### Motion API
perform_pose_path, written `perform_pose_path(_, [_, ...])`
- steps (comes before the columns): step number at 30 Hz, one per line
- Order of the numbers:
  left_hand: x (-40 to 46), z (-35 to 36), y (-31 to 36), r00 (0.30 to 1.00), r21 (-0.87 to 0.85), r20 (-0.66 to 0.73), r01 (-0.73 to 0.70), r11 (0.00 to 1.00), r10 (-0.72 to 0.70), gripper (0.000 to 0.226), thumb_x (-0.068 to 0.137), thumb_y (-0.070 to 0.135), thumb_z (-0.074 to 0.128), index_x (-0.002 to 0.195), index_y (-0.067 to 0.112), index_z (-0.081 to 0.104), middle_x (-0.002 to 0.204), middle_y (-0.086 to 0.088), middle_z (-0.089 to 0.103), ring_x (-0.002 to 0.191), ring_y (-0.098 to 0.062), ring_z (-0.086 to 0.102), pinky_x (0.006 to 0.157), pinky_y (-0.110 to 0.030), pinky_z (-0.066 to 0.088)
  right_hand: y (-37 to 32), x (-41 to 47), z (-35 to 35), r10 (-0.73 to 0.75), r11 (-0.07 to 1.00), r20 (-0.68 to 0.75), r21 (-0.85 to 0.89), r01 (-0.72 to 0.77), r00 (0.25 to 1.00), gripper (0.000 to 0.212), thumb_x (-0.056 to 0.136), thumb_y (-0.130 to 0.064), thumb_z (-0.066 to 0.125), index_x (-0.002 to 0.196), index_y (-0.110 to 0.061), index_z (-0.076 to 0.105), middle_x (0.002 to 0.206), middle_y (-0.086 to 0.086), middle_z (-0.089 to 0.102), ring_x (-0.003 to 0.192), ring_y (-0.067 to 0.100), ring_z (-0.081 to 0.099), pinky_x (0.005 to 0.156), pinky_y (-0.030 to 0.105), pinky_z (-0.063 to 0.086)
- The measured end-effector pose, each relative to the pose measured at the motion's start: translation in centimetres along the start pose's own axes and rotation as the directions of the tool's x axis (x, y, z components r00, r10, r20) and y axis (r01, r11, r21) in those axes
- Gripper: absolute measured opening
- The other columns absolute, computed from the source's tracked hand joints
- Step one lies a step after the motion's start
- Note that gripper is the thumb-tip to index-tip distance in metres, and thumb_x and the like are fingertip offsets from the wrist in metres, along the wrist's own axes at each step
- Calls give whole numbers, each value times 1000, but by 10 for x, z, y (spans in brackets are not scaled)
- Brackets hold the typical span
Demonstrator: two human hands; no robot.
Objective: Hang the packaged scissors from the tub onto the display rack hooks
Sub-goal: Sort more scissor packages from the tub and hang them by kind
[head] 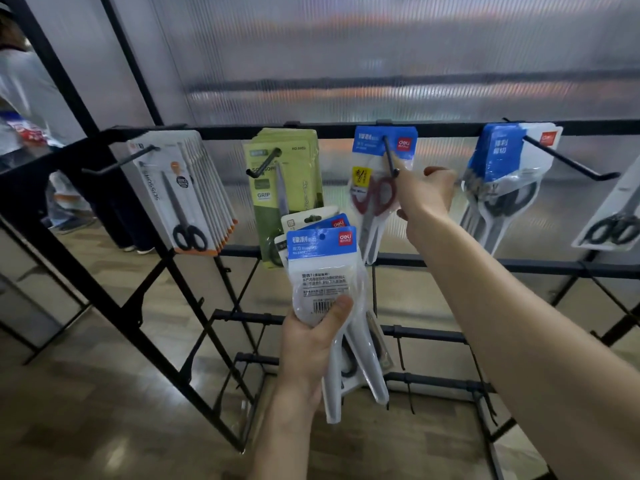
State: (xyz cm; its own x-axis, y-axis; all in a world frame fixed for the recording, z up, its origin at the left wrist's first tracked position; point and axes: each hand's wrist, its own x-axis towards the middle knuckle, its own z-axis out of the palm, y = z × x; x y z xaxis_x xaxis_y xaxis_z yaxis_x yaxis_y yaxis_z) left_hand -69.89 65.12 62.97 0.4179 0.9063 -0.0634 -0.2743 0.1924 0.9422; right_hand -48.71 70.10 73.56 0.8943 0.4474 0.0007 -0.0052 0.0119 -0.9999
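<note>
The left hand (311,344) grips a fanned stack of packaged scissors (325,282) low in front of the display rack (346,128). Its thumb presses the back of the front pack and its fingers curl round behind. The stack stands nearly upright, blue header cards at the top and the tapered blade ends pointing down and slightly right; the front pack shows its printed back.

The right hand (427,199) reaches to the third hook (390,157), where a blue-headed pack with red-handled scissors (377,188) hangs with its long axis vertical, handles up and blades down. The hand lies against the pack's right edge, fingers curled toward it; whether they actually pinch it cannot be told.

Along the same top bar, an orange-edged row of packs (187,199) hangs on the left hook, green packs (284,174) on the next, and blue-headed packs with black handles (502,188) to the right, tilted.
</note>
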Motion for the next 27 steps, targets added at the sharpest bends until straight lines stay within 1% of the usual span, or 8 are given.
perform_pose_path(3, [-1, 1, -2, 1000, -20, -4, 19, 1000, -19, 46, 81, 22, 80, 126, 13, 74, 119, -9, 80, 115, -25, 75, 108, -52, 55, 11, -34, -15, -92, 995, 61, 31, 90, 994, 69, 84, -47, 81, 134, -18, 43, 128, 4, 54, 106, 11, 57, 76, 18, 41])
perform_pose_path(7, [-5, 7, -1, 1000, -34, 27, 13, 999, -12, 42, 87, 17, 78, 129, 13, 73, 120, -8, 80, 116, -22, 75, 106, -45, 58, 27, -91, -42, -127, 992, 245, 48, 119, 961, 34, 92, -39, 74, 114, -16, 61, 105, -1, 65, 92, 11, 63, 78, 22, 49])
perform_pose_path(10, [-8, 12, -2, 998, -83, 59, 27, 996, -22, 37, 91, 11, 74, 128, 10, 73, 120, -10, 80, 115, -23, 76, 95, -33, 63, 42, -125, -62, -166, 986, 282, 47, 159, 945, 29, 91, -38, 76, 104, -14, 67, 92, 0, 68, 78, 6, 62, 72, 21, 52])
perform_pose_path(13, [-10, 17, -5, 996, -166, 69, 70, 984, -59, 31, 85, 15, 75, 116, 13, 80, 117, -15, 80, 111, -29, 77, 93, -36, 64, 65, -156, -78, -170, 977, 333, -70, 204, 928, 23, 88, -34, 80, 103, -22, 67, 91, -1, 67, 79, 8, 65, 71, 25, 55])
perform_pose_path(16, [-14, 22, -9, 988, -255, 107, 139, 957, -115, 22, 89, 15, 71, 106, 16, 83, 111, -18, 80, 98, -29, 79, 81, -37, 67, 82, -166, -88, -182, 925, 381, -246, 289, 907, 37, 83, -39, 84, 114, -31, 65, 103, -6, 64, 91, 9, 64, 78, 29, 57])
perform_pose_path(21, [-26, 26, -13, 956, -319, 162, 284, 904, -243, 36, 91, 24, 71, 125, 15, 77, 127, -20, 75, 116, -38, 73, 103, -56, 56, 80, -162, -103, -179, 838, 518, -365, 406, 836, 69, 75, -39, 90, 133, -39, 52, 114, -16, 47, 105, -3, 54, 84, 8, 48])
perform_pose_path(25, [-31, 24, -12, 922, -335, 218, 379, 863, -320, 41, 95, 32, 68, 132, 14, 74, 130, -20, 74, 117, -38, 73, 104, -60, 55, 84, -167, -107, -171, 773, 571, -427, 469, 803, 92, 69, -40, 94, 144, -40, 42, 118, -14, 36, 118, 8, 43, 101, 26, 48])
perform_pose_path(27, [-34, 23, -12, 908, -370, 253, 411, 833, -335, 36, 98, 32, 67, 126, 14, 78, 130, -19, 74, 116, -35, 74, 102, -56, 57, 87, -169, -108, -194, 735, 567, -456, 501, 801, 96, 70, -37, 94, 149, -36, 39, 118, -12, 33, 118, 8, 39, 102, 25, 45])
